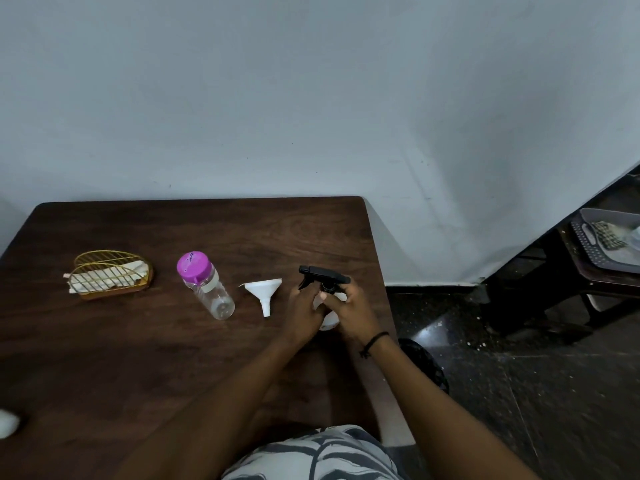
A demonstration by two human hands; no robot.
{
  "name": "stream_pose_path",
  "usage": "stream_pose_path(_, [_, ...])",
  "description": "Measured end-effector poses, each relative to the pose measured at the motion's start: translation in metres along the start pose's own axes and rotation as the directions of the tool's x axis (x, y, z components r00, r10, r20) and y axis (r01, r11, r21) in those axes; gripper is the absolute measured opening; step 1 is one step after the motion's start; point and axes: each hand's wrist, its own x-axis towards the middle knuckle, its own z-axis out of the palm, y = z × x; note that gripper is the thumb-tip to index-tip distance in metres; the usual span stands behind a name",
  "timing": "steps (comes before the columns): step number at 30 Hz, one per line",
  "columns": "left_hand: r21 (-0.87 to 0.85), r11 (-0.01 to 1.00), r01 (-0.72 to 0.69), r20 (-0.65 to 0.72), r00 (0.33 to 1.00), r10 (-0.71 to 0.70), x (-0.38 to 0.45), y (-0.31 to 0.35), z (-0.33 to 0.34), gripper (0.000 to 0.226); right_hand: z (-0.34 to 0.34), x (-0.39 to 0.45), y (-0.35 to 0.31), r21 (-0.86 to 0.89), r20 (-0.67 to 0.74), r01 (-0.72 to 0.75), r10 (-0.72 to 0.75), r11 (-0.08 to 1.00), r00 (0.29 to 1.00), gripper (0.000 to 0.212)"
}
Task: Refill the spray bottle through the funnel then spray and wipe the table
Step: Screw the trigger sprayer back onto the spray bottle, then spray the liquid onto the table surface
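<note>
A white spray bottle (329, 320) with a black trigger head (322, 277) stands near the right edge of the dark wooden table (138, 341). My left hand (303, 311) wraps the bottle's left side. My right hand (351, 311) grips it from the right, just under the black collar. Most of the bottle's body is hidden by both hands. A white funnel (265, 292) sits upright, spout down, just left of my hands. Further left stands a clear water bottle (209, 289) with a purple cap.
A gold wire holder (110, 275) with white folded cloths sits at the table's left. A white blurred object (7, 424) shows at the lower left edge. Right of the table is dark floor, a dark stool and a grey tray (602, 244).
</note>
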Motion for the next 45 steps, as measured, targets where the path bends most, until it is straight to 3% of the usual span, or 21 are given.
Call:
stream_pose_path(4, [-0.033,0.999,-0.042,-0.106,0.994,0.039,-0.004,0.006,0.008,0.022,0.016,-0.004,0.005,-0.082,-0.177,0.062,-0.075,0.995,0.981,0.014])
stream_pose_path(8, [-0.108,0.99,-0.085,-0.212,0.975,0.061,-0.012,0.027,0.006,0.018,0.034,-0.009,0.014,-0.075,-0.35,0.029,-0.053,0.997,0.935,0.029])
stream_pose_path(11, [-0.091,0.989,-0.113,-0.176,0.98,0.095,-0.012,0.023,0.002,0.015,0.033,-0.012,0.005,-0.023,-0.377,0.035,-0.041,0.999,0.925,0.023])
stream_pose_path(15, [0.031,0.984,-0.177,0.043,0.984,0.175,-0.008,0.02,-0.014,0.027,0.011,-0.018,-0.006,-0.037,-0.322,0.084,-0.091,0.996,0.942,0.037])
stream_pose_path(18, [-0.082,0.972,-0.22,0.198,0.952,0.233,-0.011,0.044,-0.033,0.028,-0.008,-0.022,-0.026,-0.112,-0.188,0.175,-0.194,0.978,0.963,0.044])
stream_pose_path(20, [-0.131,0.966,-0.222,0.341,0.905,0.254,-0.017,0.061,-0.04,0.031,-0.019,-0.025,-0.045,0.005,-0.031,0.204,-0.204,0.979,0.979,0.049])
stream_pose_path(23, [-0.11,0.985,-0.134,0.407,0.898,0.168,-0.026,0.08,-0.045,0.039,-0.032,-0.025,-0.053,0.077,0.178,0.18,-0.191,0.981,0.965,0.059])
stream_pose_path(26, [-0.014,0.998,-0.066,0.485,0.872,0.065,-0.027,0.084,-0.047,0.044,-0.04,-0.028,-0.052,0.072,0.226,0.175,-0.187,0.982,0.956,0.06])
stream_pose_path(28, [0.04,0.999,-0.012,0.511,0.86,-0.01,-0.028,0.083,-0.047,0.045,-0.041,-0.033,-0.051,0.084,0.216,0.165,-0.18,0.983,0.96,0.05])
stream_pose_path(32, [-0.082,0.997,-0.017,0.464,0.884,0.053,-0.036,0.079,-0.038,0.036,-0.029,-0.044,-0.048,0.146,0.094,0.129,-0.144,0.981,0.985,0.02])
stream_pose_path(35, [-0.305,0.952,0.017,0.429,0.895,0.122,-0.042,0.061,-0.035,0.019,-0.023,-0.051,-0.042,0.206,-0.106,0.118,-0.098,0.971,0.99,0.022])
stream_pose_path(39, [-0.313,0.949,0.039,0.166,0.986,0.015,-0.046,0.028,-0.037,0.016,-0.026,-0.059,-0.034,0.205,-0.247,0.064,-0.012,0.977,0.969,0.015])
stream_pose_path(42, [-0.316,0.92,0.229,0.009,0.971,-0.239,-0.046,0.014,-0.046,0.029,-0.029,-0.067,-0.032,0.096,-0.176,-0.056,0.072,0.994,0.982,0.003])
stream_pose_path(45, [-0.244,0.918,0.314,-0.08,0.936,-0.342,-0.044,-0.005,-0.052,0.029,-0.029,-0.074,-0.016,-0.032,0.017,-0.272,0.272,0.962,0.962,0.02])
